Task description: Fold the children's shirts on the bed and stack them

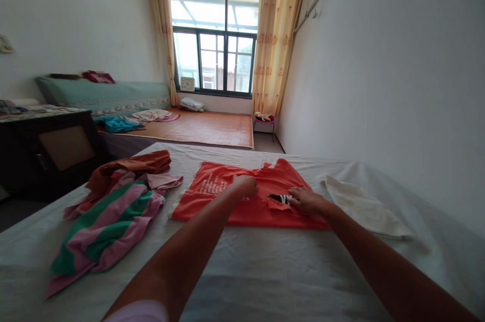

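White bed sheet (265,271) bears orange shirt (212,196) under both hands.

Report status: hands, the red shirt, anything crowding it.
Left hand and right hand both flat on red shirt. Shirt spread on the bed sheet. Striped clothes pile to its left, white cloth to its right, neither overlapping.

On my left lies a heap of striped pink-and-green cloth (108,223) with a rust-brown garment (129,166) bunched on top. To my right sits a folded cream towel (364,207). Beyond my white-sheeted bed (242,271) I see a woven orange bamboo mat (204,129), a long green bolster (102,94), a small white clock (187,84) on the sill and yellow patterned curtains (276,34).
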Tool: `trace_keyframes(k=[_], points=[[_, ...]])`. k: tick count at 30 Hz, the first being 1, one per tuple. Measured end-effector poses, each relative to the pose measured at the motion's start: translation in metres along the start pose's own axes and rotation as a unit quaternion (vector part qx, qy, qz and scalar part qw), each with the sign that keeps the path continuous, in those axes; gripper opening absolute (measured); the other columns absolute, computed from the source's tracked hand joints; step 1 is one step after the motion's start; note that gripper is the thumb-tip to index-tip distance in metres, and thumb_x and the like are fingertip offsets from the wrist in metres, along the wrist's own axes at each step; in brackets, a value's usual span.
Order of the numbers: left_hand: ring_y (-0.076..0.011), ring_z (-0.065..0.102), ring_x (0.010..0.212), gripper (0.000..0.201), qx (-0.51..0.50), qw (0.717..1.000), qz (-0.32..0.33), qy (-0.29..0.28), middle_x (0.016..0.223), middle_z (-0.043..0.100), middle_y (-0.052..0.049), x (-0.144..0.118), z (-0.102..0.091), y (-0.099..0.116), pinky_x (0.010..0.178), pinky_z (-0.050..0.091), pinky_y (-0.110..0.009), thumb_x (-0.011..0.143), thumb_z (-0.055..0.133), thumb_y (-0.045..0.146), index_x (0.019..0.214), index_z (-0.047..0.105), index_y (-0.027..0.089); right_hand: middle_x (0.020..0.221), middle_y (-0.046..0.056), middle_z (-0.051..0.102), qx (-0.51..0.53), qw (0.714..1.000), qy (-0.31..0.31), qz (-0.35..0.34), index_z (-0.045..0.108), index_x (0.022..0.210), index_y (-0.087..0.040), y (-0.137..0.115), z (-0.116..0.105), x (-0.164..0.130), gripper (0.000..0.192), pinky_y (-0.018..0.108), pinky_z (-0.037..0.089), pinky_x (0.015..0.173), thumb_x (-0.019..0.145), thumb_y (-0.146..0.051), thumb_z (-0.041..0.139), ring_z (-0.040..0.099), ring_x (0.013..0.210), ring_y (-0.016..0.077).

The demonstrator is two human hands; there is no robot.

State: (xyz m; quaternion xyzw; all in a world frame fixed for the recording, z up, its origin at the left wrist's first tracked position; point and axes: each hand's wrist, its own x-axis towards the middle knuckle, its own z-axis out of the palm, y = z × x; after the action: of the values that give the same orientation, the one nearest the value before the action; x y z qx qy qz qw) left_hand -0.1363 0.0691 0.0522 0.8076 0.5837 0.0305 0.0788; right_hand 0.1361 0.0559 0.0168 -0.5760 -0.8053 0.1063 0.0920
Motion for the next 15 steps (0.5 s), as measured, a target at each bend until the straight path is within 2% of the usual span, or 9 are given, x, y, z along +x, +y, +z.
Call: trace_keyframes(k=[2,3,6,9,12,14,15], points=[[-0.0296,0.059,0.103,0.031,0.009,0.999,-0.033,0.029,0.108,0.066,-0.014,0.000,-0.015,-0.032,0.090,0.042,-0.046,0.086,0.044,0.034,0.099,0.068,0.021,0.092,0.009,0.072,0.047,0.999,-0.001,0.020,0.072,0.087,-0.019,0.005,-0.022,0.020,0.037,0.036,0.045,0.085,0.083,-0.048,0.049,0.063,0.092,0.0264],[-0.0299,0.056,0.107,0.031,0.014,0.997,-0.050,0.049,0.112,0.064,-0.015,-0.001,-0.020,-0.050,0.092,0.040,-0.046,0.086,0.042,0.030,0.103,0.067,0.020,0.087,0.008,0.072,0.063,0.997,0.018,0.034,0.072,0.084,-0.020,0.009,-0.031,0.031,0.036,0.034,0.046,0.083,0.083,-0.047,0.048,0.064,0.090,0.0251],[-0.0308,0.044,0.122,0.036,0.028,0.989,-0.103,0.100,0.129,0.053,-0.015,-0.007,-0.022,-0.107,0.098,0.033,-0.050,0.086,0.042,0.025,0.118,0.058,0.021,0.097,0.009,0.071,0.093,0.988,0.096,0.078,0.070,0.098,-0.019,0.021,-0.041,0.064,0.035,0.034,0.044,0.088,0.083,-0.043,0.049,0.061,0.101,0.0247],[-0.0306,0.038,0.127,0.042,0.021,0.980,-0.158,0.120,0.140,0.044,-0.013,-0.010,-0.006,-0.151,0.099,0.032,-0.051,0.088,0.041,0.031,0.128,0.049,0.024,0.108,0.015,0.067,0.114,0.978,0.131,0.112,0.065,0.110,-0.013,0.026,-0.032,0.088,0.044,0.038,0.046,0.087,0.079,-0.042,0.052,0.059,0.106,0.0291],[-0.0276,0.036,0.130,0.042,0.005,0.973,-0.180,0.144,0.145,0.039,-0.009,-0.006,0.014,-0.172,0.102,0.031,-0.048,0.090,0.038,0.036,0.130,0.047,0.026,0.107,0.013,0.068,0.136,0.976,0.137,0.100,0.064,0.111,-0.013,0.018,-0.022,0.101,0.046,0.036,0.048,0.082,0.074,-0.039,0.059,0.061,0.100,0.0284],[-0.0263,0.035,0.130,0.044,-0.003,0.970,-0.179,0.162,0.146,0.036,-0.008,-0.003,0.022,-0.176,0.103,0.030,-0.045,0.090,0.038,0.037,0.132,0.045,0.027,0.103,0.009,0.070,0.186,0.974,0.127,0.038,0.067,0.105,-0.015,0.009,-0.020,0.100,0.040,0.033,0.048,0.084,0.074,-0.039,0.059,0.062,0.098,0.0252],[-0.0260,0.036,0.130,0.045,-0.008,0.969,-0.179,0.168,0.147,0.035,-0.008,-0.001,0.024,-0.177,0.103,0.030,-0.044,0.090,0.039,0.037,0.134,0.043,0.027,0.100,0.008,0.070,0.217,0.972,0.094,-0.005,0.069,0.099,-0.015,0.005,-0.020,0.097,0.037,0.032,0.047,0.085,0.074,-0.040,0.059,0.062,0.097,0.0244]])
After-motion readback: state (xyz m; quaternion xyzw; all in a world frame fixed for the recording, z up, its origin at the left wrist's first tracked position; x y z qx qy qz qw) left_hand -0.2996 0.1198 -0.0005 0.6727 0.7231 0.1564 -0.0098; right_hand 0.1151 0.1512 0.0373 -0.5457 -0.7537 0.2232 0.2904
